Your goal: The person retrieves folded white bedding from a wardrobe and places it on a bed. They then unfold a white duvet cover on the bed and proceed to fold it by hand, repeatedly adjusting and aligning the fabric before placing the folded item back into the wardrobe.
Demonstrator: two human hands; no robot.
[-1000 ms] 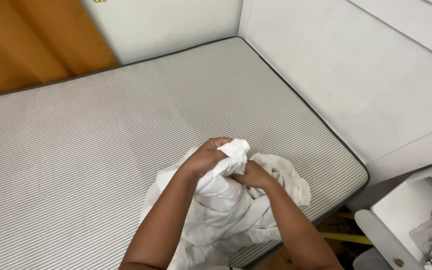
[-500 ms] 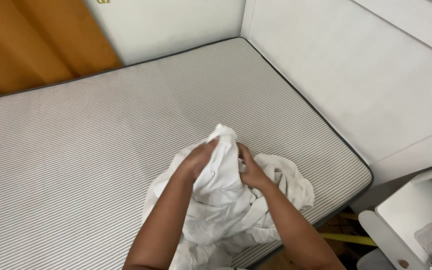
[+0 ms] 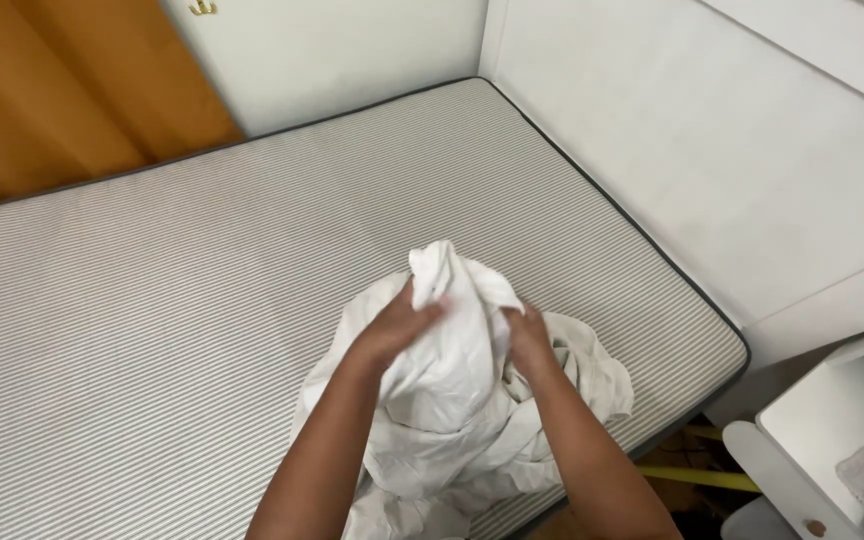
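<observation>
Both hands meet at the lower middle of the frame, bunched into a white cloth (image 3: 462,400): the left hand (image 3: 397,325) is closed over a raised fold on the near left side, fingers curled into the fabric, and the right hand (image 3: 530,335) pinches the same peak from the right, its fingers half buried in the folds. The cloth looks like a thin sheet or cover, crumpled into a loose heap that rests on the mattress (image 3: 152,330) near its lower right corner, with one peak lifted between the hands. It reads as light and very soft, with no stiffness of its own; it sags and creases wherever it is not held, so it should drape and slide rather than keep a shape. A hem or corner would likely give the surest hold, since a handful from the middle only gathers more folds. The weave looks smooth and matte, not slippery. The mattress beneath is bare, covered in fine grey and white stripes with a dark piped edge, firm and flat. White wall panels (image 3: 732,160) fill the upper right, an orange-brown wooden surface (image 3: 52,90) the upper left, and a white piece of furniture (image 3: 832,440) shows at the lower right.
</observation>
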